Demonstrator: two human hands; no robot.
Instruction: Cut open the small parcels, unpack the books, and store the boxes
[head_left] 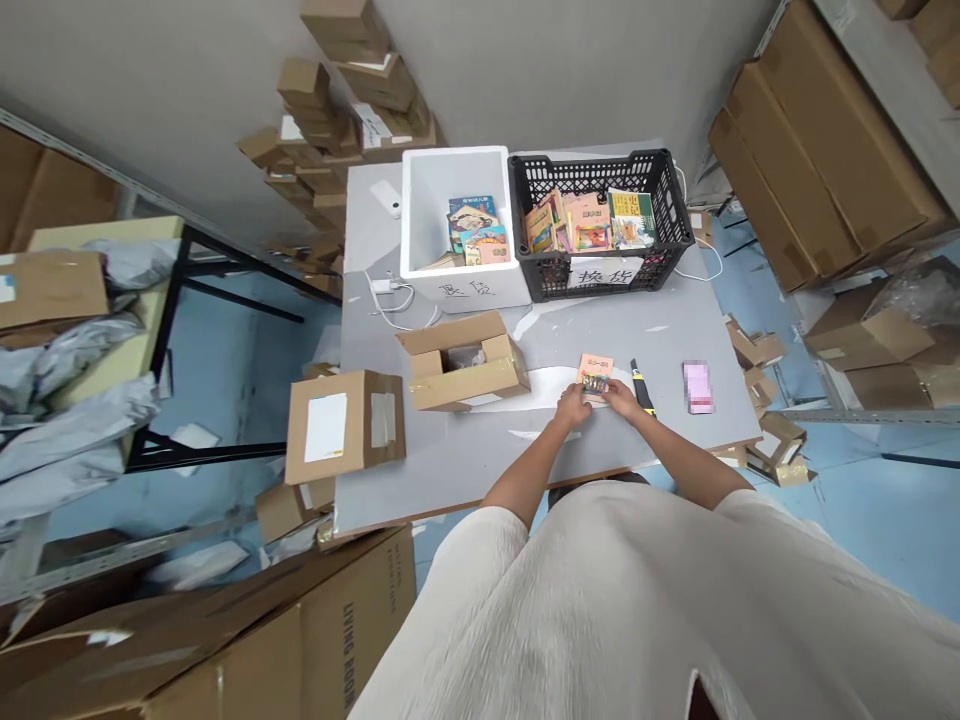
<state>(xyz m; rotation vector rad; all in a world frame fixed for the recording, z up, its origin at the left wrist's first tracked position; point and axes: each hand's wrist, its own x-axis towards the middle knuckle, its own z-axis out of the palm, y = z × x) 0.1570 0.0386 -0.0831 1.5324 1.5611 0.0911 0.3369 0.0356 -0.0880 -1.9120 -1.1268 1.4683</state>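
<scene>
A small book (596,368) with a pale orange cover and a dark picture near its lower edge is between my two hands at the front of the grey table. My left hand (574,404) grips its lower left corner. On the lower right edge, my right hand (621,398) is closed on the same book. A yellow and black utility knife (641,388) lies just right of my right hand. Under and left of the book spreads a white sheet (546,385). My fingertips are partly hidden by the book.
An open carton (471,378) and a taped carton (345,425) are on the left of the table (450,465). At the back stand a white foam box (466,290) and a black crate (525,278), both with books. A pink-screened phone (697,387) lies right.
</scene>
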